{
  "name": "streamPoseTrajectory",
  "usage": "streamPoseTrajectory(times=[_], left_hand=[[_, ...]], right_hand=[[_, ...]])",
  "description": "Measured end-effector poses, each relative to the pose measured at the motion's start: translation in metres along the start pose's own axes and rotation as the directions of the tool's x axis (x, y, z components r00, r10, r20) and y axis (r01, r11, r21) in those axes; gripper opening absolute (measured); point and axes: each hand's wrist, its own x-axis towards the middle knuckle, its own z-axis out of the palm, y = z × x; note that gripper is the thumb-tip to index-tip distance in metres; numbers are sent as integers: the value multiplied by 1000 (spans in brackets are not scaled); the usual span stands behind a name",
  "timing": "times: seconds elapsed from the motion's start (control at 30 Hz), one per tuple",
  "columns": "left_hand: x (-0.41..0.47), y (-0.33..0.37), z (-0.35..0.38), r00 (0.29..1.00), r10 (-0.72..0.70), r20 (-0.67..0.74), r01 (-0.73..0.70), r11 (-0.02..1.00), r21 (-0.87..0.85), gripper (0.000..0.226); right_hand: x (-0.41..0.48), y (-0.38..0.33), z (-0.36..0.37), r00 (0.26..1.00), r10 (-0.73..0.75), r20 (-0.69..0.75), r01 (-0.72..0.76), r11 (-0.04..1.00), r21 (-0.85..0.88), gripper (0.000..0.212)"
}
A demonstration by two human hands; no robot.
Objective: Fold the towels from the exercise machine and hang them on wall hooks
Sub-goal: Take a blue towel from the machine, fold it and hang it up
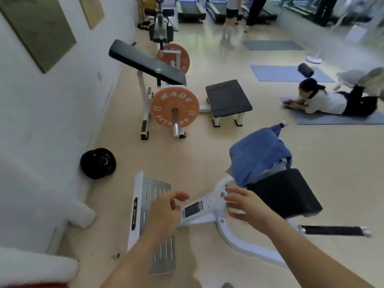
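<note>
Steel footplate (pixel 154 189) lies below the left hand (pixel 166 208), which is loosely curled and empty. The right hand (pixel 247 204), fingers spread and empty, hovers over the white frame (pixel 209 204). Just beyond it the blue towel (pixel 259 152) is heaped on the black pad (pixel 284 194); a one-handed tug might snag it or drop it to the floor (pixel 207 154).

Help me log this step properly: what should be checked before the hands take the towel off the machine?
1. Left hand free: ok, loosely curled, holding nothing.
2. Right hand free: ok, fingers spread, holding nothing.
3. Blue towel in sight: ok, draped on the machine, past the black pad.
4. Towel gripped: not ok, neither hand holds it.
5. Towel free of snags underneath: cannot tell.
6. Wall hooks located: cannot tell, none in view.
</note>
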Motion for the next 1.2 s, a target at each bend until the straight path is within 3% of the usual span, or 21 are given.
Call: streamPoseTrajectory(times=[0.1, 0.2, 0.33, 0.47, 0.63, 0.9, 1.03, 1.13, 1.2], left_hand=[[19, 31, 69, 999, -11, 48, 15, 996, -90, 42], [41, 57, 133, 989, -2, 150, 29, 984, -176, 28], [70, 72, 192, 977, 21, 211, -1, 995, -95, 34], [102, 74, 231, 971, 4, 238, 11, 998, -63, 36], [156, 69, 281, 959, -23, 283, 30, 999, -19, 22], [255, 67, 347, 942, -133, 309, 127, 991, 37, 25], [298, 68, 388, 931, -152, 330, 135, 988, 74, 40], [331, 75, 415, 935, -237, 262, 196, 965, 172, 60], [349, 76, 419, 925, -297, 236, 229, 934, 275, 46]], right_hand=[[12, 14, -79, 994, 19, -108, 15, 952, 306, 29], [20, 25, -150, 972, 86, -218, 55, 820, 570, 33], [26, 32, -210, 936, 160, -313, 56, 812, 581, 36], [56, 29, -241, 924, 131, -360, 33, 909, 416, 36], [115, 4, -254, 930, 65, -362, 20, 974, 225, 37], [219, -42, -268, 918, -114, -380, 40, 980, -195, 42], [248, -38, -275, 942, -186, -278, 38, 885, -464, 52], [276, -39, -279, 953, -258, -161, 67, 693, -718, 61], [295, -42, -280, 955, -286, -77, 108, 576, -810, 67]])
